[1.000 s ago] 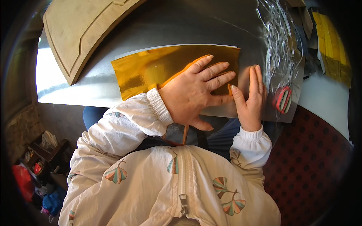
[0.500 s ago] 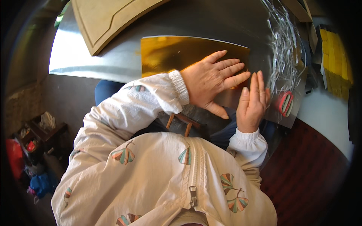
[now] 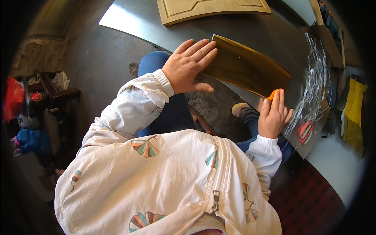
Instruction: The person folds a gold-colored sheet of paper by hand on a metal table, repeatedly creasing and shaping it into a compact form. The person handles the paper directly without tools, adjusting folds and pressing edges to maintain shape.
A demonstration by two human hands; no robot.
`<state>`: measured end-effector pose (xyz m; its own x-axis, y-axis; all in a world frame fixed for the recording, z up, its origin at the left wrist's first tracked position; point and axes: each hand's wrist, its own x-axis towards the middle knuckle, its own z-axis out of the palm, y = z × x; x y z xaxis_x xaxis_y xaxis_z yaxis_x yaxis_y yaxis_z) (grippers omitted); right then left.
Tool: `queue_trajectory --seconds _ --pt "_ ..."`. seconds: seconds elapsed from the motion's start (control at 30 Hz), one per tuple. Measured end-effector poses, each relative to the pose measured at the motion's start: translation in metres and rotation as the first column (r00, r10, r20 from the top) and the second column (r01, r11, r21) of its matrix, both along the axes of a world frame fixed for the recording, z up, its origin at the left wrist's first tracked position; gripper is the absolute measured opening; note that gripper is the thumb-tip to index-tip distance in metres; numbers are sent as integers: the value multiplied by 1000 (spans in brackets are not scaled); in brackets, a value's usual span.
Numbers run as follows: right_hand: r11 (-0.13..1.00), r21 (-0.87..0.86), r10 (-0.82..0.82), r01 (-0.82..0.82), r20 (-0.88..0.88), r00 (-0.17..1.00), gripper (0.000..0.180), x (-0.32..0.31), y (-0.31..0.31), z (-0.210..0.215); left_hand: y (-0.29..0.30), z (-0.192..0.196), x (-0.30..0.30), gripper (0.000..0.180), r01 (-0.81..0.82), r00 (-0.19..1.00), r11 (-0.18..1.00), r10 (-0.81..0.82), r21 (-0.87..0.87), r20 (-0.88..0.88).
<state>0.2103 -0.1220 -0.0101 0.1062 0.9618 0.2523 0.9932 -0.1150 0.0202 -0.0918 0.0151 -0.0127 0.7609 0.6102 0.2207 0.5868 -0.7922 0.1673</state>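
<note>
A shiny gold sheet [image 3: 244, 64] lies slanted on the smooth grey metal tabletop [image 3: 188, 33], its right end nearer to me. My left hand [image 3: 190, 64] is open at the sheet's left end, fingers stretched out and thumb apart, fingertips at its edge. By the near right corner is my right hand [image 3: 275, 115], its fingers extended with the leading fingertips touching the sheet. A bright orange patch at those fingertips looks like their reflection in the gold surface. Neither hand grips anything that I can see.
A carved wooden panel [image 3: 211, 11] lies at the far edge. To the right are a tangle of silvery strips [image 3: 315, 84], a red-handled tool [image 3: 305, 132] and yellow strips [image 3: 354, 113]. Dark boxes [image 3: 58, 88] with odds and ends stand on the far left.
My left hand has moved from the middle of the gold sheet to its left end. The sheet now lies more slanted. My right hand stays near its right corner. The whole view has shifted.
</note>
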Motion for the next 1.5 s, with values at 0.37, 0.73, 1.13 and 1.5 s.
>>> queue_trajectory --seconds 0.37,0.73,1.13,1.5 --pt "895 163 445 -416 -250 860 53 -84 40 -10 -34 -3 33 56 -56 979 997 64 -49 193" --pt "894 228 446 -386 -373 813 28 -72 45 -3 -8 -1 35 65 79 958 982 -28 -169 284" --pt "967 217 235 -131 -570 788 9 -58 78 24 2 3 40 28 -139 942 985 163 -100 294" --pt "974 183 213 -137 -508 835 10 -47 114 25 26 4 57 13 -220 846 944 311 -248 434"
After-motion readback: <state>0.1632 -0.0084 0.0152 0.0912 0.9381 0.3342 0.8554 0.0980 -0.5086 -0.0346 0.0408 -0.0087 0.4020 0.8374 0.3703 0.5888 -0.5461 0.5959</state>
